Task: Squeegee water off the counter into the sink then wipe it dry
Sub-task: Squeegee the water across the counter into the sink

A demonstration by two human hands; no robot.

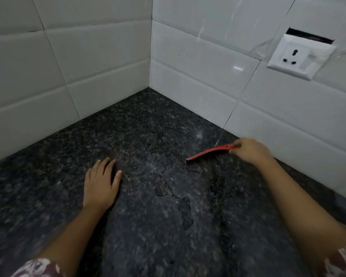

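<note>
Looks like a home kitchen, seen at an inside corner. Shows a dark speckled granite table (148, 124) running back into the corner of two walls, both clad in glossy white rectangular tiles (188, 56) with thin dark grout lines. Has a white three-pin wall socket (300, 54) set in the right wall above the stone, a dark open slot (310, 37) just over it. Bears patches of water (164, 176) on the stone.

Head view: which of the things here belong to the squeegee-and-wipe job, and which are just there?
Job:
- squeegee, held by the right hand
- water lying on the counter
- left hand, resting flat on the counter

Just there:
- socket on the wall
- wall tiles
</note>
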